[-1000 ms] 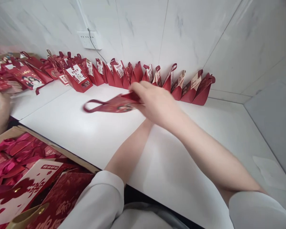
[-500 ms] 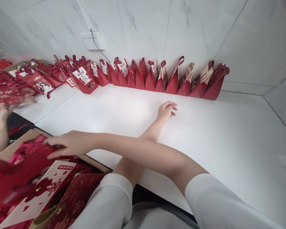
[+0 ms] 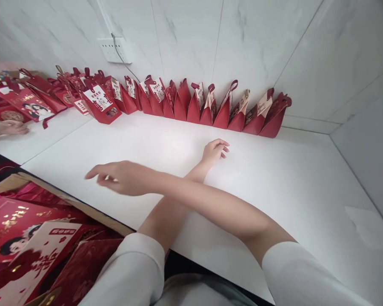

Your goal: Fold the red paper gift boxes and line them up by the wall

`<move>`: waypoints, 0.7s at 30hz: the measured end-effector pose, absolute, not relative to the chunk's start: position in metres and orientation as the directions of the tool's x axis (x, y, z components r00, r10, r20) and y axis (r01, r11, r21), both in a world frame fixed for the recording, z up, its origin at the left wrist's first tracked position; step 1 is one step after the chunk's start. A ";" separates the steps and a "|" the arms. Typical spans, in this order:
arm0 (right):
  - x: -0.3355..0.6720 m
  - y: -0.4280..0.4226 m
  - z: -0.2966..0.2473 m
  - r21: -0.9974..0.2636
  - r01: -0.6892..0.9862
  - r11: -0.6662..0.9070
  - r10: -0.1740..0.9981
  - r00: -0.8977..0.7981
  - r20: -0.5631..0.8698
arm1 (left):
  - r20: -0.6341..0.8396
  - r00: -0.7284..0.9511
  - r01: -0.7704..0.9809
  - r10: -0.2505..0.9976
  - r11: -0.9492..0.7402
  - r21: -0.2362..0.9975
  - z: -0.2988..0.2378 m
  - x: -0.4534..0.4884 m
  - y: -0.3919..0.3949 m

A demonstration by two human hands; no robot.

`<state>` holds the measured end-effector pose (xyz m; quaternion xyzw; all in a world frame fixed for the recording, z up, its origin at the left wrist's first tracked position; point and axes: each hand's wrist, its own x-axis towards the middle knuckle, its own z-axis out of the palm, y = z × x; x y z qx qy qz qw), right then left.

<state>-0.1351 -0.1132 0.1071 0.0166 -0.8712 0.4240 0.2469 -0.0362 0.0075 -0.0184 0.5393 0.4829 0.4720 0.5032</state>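
While the arms lie crossed over the white table (image 3: 274, 178), the right hand (image 3: 121, 177) hangs out to the left, empty, fingers stretched loosely with the forefinger leading, just above the table's near edge. It's close beside the rim of the cardboard box (image 3: 67, 196), touching nothing. The left hand (image 3: 214, 151) sits further in, under the right forearm's line, resting on the table with fingers softly curled and apart, also holding nothing. Down in that box, at the lower left, lie the flat red cartons (image 3: 15, 221), stacked at loose angles, one white-faced piece slanting over the rest. Along the wall stands the row of red gift bags (image 3: 223, 111), each leaning on its neighbour, well apart from both hands. At the far left edge another person's hand (image 3: 11, 127) rests on the table by more red bags. Now the risks, as I read them: those arms are crossed, so a quick move by either could knock the other. The flat cartons look glossy and unevenly piled, so a light pinch may drag two up or let one slide off. And that leaning row looks ready to go down like dominoes at one nudge.
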 end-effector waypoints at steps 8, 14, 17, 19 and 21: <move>0.065 -0.017 0.095 -0.626 0.158 0.764 0.631 -0.391 0.670 | 0.055 -0.031 0.091 0.998 -0.052 0.994 -0.005 -0.027 0.009; 0.203 0.063 0.082 -0.736 0.511 0.444 0.628 0.408 0.663 | 0.037 0.034 0.102 0.999 -0.040 0.994 -0.012 -0.032 0.017; 0.230 0.091 0.073 -0.657 0.630 0.414 0.608 0.346 0.715 | 0.028 0.039 0.121 0.999 -0.033 0.992 -0.014 -0.033 0.020; 0.233 0.107 0.069 -0.610 0.690 0.388 0.677 0.235 0.697 | 0.020 0.051 0.137 0.999 -0.027 0.990 -0.015 -0.033 0.021; 0.230 0.118 0.067 -0.594 0.748 0.297 0.788 0.158 0.594 | 0.015 0.059 0.150 0.998 -0.024 0.988 -0.014 -0.033 0.021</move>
